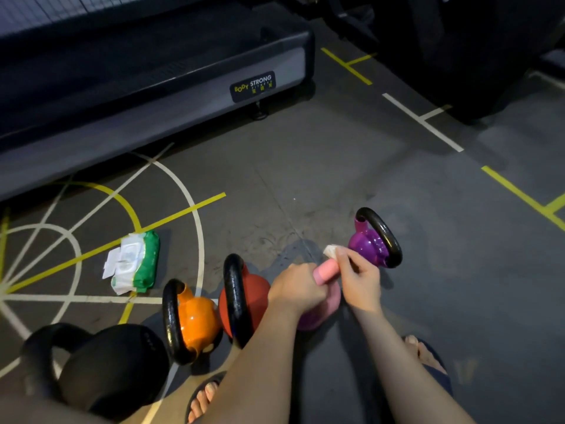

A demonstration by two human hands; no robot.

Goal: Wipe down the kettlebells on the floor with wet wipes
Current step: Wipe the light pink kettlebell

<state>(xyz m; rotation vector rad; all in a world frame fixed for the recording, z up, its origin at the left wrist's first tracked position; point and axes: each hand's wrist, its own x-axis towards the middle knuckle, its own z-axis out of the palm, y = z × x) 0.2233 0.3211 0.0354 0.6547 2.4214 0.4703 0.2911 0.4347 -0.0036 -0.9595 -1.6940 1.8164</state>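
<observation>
One purple kettlebell (365, 246) by R fingers (345, 261) pinching wipe (331, 250); L fingers (302, 272) grip pink handle (325, 272) beside red kettlebell (258, 289).

Orange kettlebell (195, 319), purple kettlebell (368, 246)

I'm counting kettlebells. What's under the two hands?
A pink kettlebell: the left hand grips its handle, the right hand pinches a white wipe beside it. The hands hide most of its body.
</observation>
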